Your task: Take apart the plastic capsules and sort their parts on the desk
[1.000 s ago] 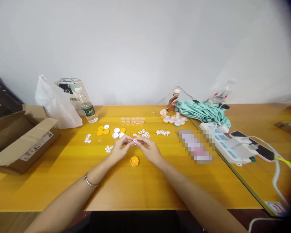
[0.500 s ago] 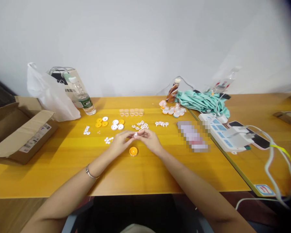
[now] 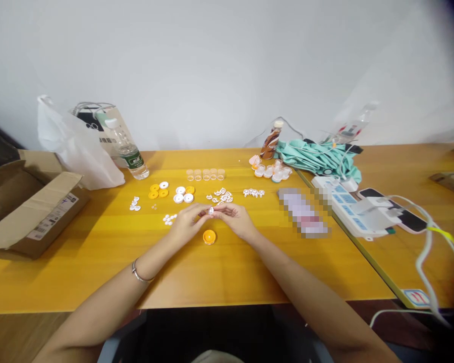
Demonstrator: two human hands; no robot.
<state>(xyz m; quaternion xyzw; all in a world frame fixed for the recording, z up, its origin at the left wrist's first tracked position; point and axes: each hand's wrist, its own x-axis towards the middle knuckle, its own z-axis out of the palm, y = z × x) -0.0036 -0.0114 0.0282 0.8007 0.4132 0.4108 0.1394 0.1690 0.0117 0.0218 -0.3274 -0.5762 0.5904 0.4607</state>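
The small white piece point(image 3: 211, 210) is between the fingertips of the two hands, in front of the person and above the counter point(image 3: 181, 282). The left hand point(image 3: 188, 221) holds it from the left side and the right hand point(image 3: 235, 221) holds it from the right side. In both hands the thumb and the fingers are brought close together, so only a narrow opening remains, and the piece sits in this pinch. Its exact shape is too small to tell, because the fingers cover a part of it.

Nearer to the person, just below the hands in the view, an orange cup point(image 3: 209, 237) stands on the counter, apart from the fingers. Beyond the hands lie white perforated pieces point(image 3: 227, 196), and farther behind them there is a row of clear cups point(image 3: 205, 175). Just beside the left hand, at its left, are small white discs point(image 3: 169, 220). Beyond this same hand is a group of white and orange round parts point(image 3: 188, 198). Beyond the right hand, and a little to its right, lies a cluster of white pieces point(image 3: 253, 192), which the hand does not touch.
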